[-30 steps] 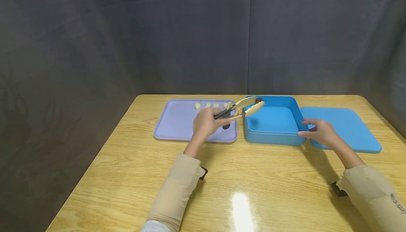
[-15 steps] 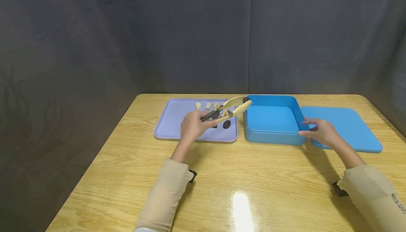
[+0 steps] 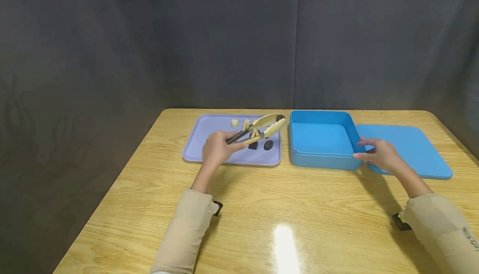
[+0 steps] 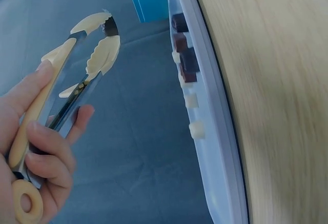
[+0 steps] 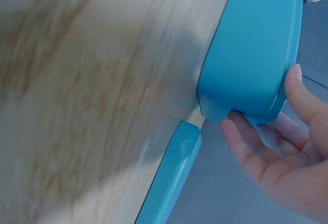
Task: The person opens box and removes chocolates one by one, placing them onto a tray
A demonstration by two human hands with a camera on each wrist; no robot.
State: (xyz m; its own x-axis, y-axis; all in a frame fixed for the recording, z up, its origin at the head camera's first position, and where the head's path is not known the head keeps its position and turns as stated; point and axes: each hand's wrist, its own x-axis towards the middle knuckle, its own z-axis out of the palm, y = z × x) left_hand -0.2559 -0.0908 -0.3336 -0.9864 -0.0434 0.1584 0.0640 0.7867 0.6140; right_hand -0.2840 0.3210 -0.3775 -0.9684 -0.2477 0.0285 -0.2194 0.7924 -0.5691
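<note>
My left hand (image 3: 217, 147) grips a pair of tongs (image 3: 272, 128) with cream scalloped tips. Between those tips sits a dark brown, chocolate-like piece (image 4: 110, 26), held in the air above the right part of the lilac tray (image 3: 202, 141). On the tray lie dark pieces, one of them round (image 3: 268, 145), and small pale pieces, one of which is a pale cube (image 4: 197, 129); the tongs partly cover them in the head view. At the blue box's (image 3: 323, 161) near right corner, my right hand (image 3: 381, 156) holds the wall, thumb on the rim and fingers against the side.
A flat blue lid (image 3: 415, 151) lies to the right of the box, partly behind my right hand. The wooden table (image 3: 262, 207) runs toward me, with a bright glare spot. A dark curtain (image 3: 224, 49) hangs behind the table.
The tongs and my left hand have moved left, from over the box's left part to over the tray, with the dark piece still in the tips. My right hand stays on the box.
</note>
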